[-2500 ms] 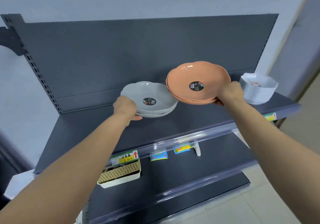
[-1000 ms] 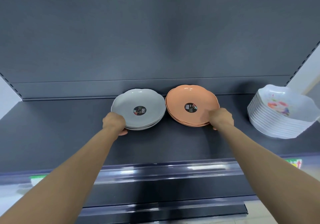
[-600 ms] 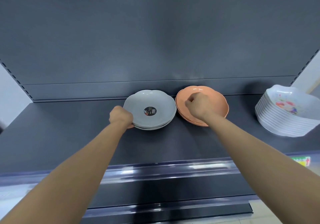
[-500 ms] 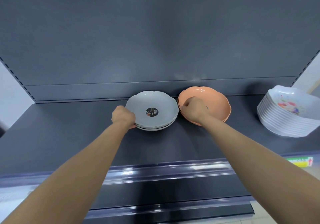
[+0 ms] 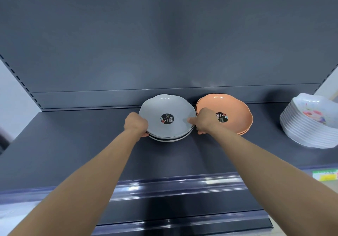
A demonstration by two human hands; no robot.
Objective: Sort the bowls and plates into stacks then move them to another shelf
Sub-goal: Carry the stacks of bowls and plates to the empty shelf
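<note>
Hands grip the grey scalloped plastic plate stack (image 5: 167, 118) near the dark shelf's (image 5: 73, 153) back edge: left hand (image 5: 135, 124) and right hand (image 5: 203, 119) each closed on its rim. Its round black sticker (image 5: 167, 119) reads "SIMPLE DESIGN".

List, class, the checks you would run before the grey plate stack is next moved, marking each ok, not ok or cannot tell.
1. Left hand grips the left rim of the grey plate stack: ok.
2. Right hand grips its right rim: ok.
3. Grey plates nested flush: not ok, a gap shows near the front.
4. Grey stack clear of the orange plate stack: cannot tell, rims very close.
5. White bowl stack out of the way: ok.
</note>
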